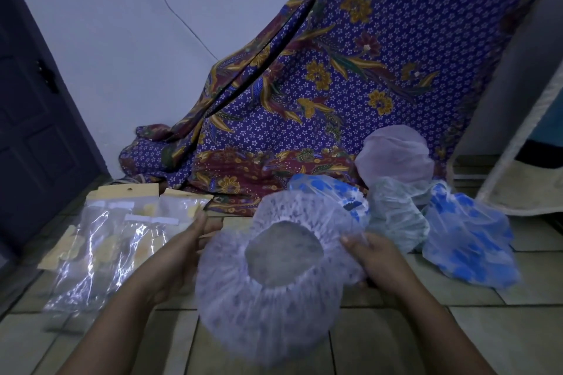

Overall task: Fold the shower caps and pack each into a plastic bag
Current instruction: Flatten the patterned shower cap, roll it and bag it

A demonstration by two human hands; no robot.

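Note:
I hold a translucent shower cap with a small purple print (pixel 268 310) above the tiled floor, its elastic opening facing me. My left hand (pixel 179 256) grips its left rim and my right hand (pixel 374 259) grips its right rim. Behind it lie several more caps: a blue-patterned one (pixel 332 192), a greenish one (pixel 396 216), a pinkish one (pixel 396 158) and another blue-patterned one (pixel 469 237). A pile of clear plastic bags with tan card headers (pixel 106 240) lies on the floor to the left.
A purple batik cloth with gold flowers (pixel 350 79) drapes over something against the wall behind the caps. A dark door (pixel 33 131) stands at the left. A pale mat or mattress edge (pixel 524 173) leans at the right.

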